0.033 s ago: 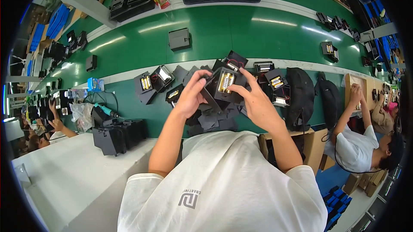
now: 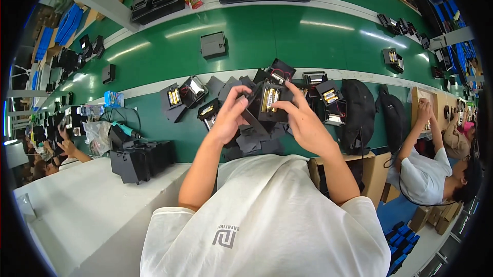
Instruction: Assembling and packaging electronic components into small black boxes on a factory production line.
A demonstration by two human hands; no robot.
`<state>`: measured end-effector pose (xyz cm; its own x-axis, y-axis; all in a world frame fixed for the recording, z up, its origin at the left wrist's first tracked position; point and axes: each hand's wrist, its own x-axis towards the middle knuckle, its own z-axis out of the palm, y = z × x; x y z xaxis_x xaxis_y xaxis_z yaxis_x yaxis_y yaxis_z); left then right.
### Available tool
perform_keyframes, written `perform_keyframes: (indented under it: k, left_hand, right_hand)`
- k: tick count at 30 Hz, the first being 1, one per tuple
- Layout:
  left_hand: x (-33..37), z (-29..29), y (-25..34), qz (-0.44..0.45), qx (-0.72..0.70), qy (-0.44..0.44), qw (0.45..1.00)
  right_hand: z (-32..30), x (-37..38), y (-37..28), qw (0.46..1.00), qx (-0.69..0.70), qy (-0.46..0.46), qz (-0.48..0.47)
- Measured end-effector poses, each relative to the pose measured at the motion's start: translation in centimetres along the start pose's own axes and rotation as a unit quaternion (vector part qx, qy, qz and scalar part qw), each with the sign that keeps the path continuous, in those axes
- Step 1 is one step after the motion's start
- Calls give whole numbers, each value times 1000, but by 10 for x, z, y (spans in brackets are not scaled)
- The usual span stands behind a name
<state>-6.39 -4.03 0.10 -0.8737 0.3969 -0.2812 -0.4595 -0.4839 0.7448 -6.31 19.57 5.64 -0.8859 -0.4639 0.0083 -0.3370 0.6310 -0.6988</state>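
In front of my chest both hands are closed on a black plastic battery case [image 2: 273,115] with gold-and-black batteries [image 2: 269,99] in its compartment. My left hand [image 2: 228,122] grips the left side, where a thin black cover panel [image 2: 255,120] slants down toward me. My right hand [image 2: 308,127] holds the right side, its thumb at the batteries and its index finger along the far edge. Just beyond it lies another black case [image 2: 280,69] with red wires. Flat dark pieces [image 2: 257,145] are heaped beneath my hands.
More open battery cases [image 2: 192,92] lie left of my hands, others [image 2: 331,99] to the right beside a black bag [image 2: 358,117]. A closed case [image 2: 213,45] rests on the green belt [image 2: 257,35]. A teal-handled tool [image 2: 127,130] and black boxes [image 2: 141,161] stand left. Another person [image 2: 426,169] works at right.
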Motion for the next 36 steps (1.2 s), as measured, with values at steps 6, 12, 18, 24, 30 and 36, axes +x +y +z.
perform_keyframes:
  k: [6,12,18,24,30,36]
  left_hand:
    - [-35,36,-33,98,103,87,986]
    - [-51,32,-37,71,-13,100,992]
    - [-56,30,-41,77,39,106,991]
    - [-57,39,-48,104,9,99,990]
    - [-59,49,-38,111,13,82,990]
    - [-66,38,-41,160,14,126,979]
  right_hand:
    - [24,-7,-10,981,155,94,64]
    - [7,-13,-14,985,166,-6,-48]
    - [12,-10,-13,978,43,-70,-191]
    - [38,-11,2,987,133,86,-27]
    - [42,-13,-8,929,309,36,202]
    - [45,-15,11,958,275,17,79]
